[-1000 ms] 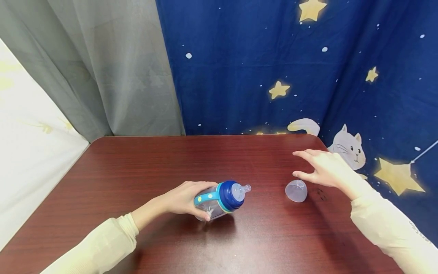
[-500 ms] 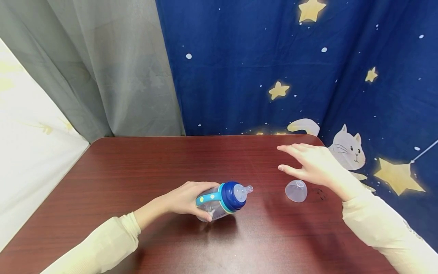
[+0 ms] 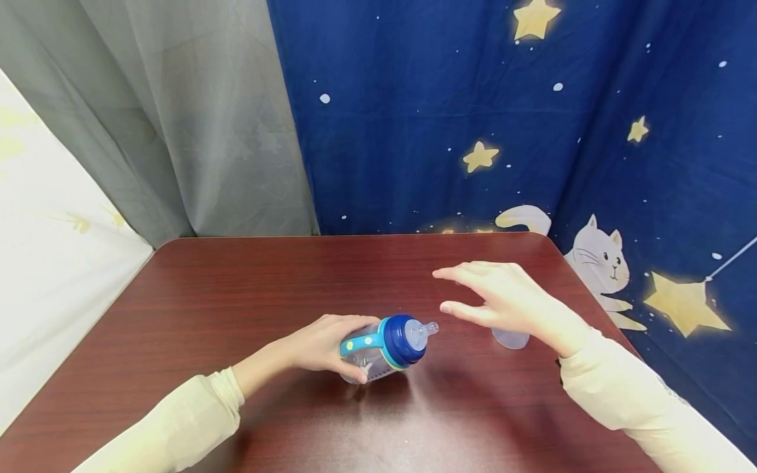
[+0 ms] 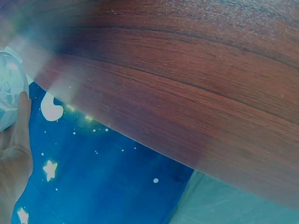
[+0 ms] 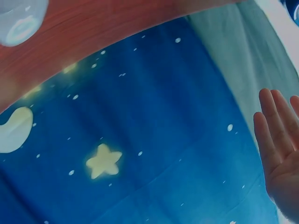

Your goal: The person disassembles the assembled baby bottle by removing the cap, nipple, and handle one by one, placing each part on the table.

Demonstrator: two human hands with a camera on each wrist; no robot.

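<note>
A baby bottle (image 3: 405, 340) with a dark blue collar, a clear teat and a light blue handle is tilted over the table, teat to the right. My left hand (image 3: 319, 343) grips its clear body, fingers over the top and thumb below. In the left wrist view the round bottle base (image 4: 9, 86) shows beside my left hand (image 4: 13, 161). My right hand (image 3: 503, 297) hovers right of the teat, fingers extended and thumb apart, touching nothing. Partly hidden beneath it, a clear domed cap (image 3: 511, 339) rests on the table. The right wrist view also shows this cap (image 5: 19, 21).
The dark red wooden table (image 3: 266, 276) has rounded far corners. Behind it hang a grey curtain (image 3: 236, 131) and a blue star-patterned curtain (image 3: 402, 131). White fabric (image 3: 53, 249) hangs along the left side.
My right hand has moved left, from above and right of the cap toward the bottle's teat, now covering part of the cap. The left hand and bottle have shifted very slightly right.
</note>
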